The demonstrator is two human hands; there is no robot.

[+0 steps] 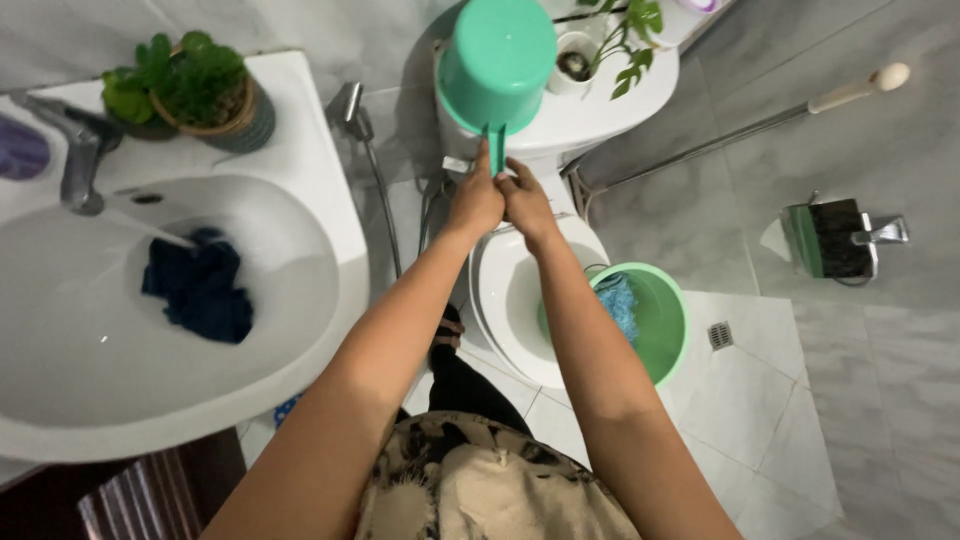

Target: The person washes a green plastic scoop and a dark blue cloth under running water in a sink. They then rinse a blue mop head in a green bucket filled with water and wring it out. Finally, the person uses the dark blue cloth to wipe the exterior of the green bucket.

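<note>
I see both hands meeting at the far middle, above the toilet (pixel 520 300): my left hand (pixel 476 203) and right hand (pixel 527 205) each have their grip clamped on the handle of the green dipper (pixel 497 60), which hangs tipped in front of the cistern (pixel 590 115); what it contains I cannot tell. Right of the bowl, a green bucket (pixel 668 330) on the floor holds a blue cloth (pixel 620 303). At near left, the white sink (pixel 300 290) holds a dark blue cloth (pixel 200 290) under the tap (pixel 80 160), with a potted plant (pixel 200 85) behind it.
</note>
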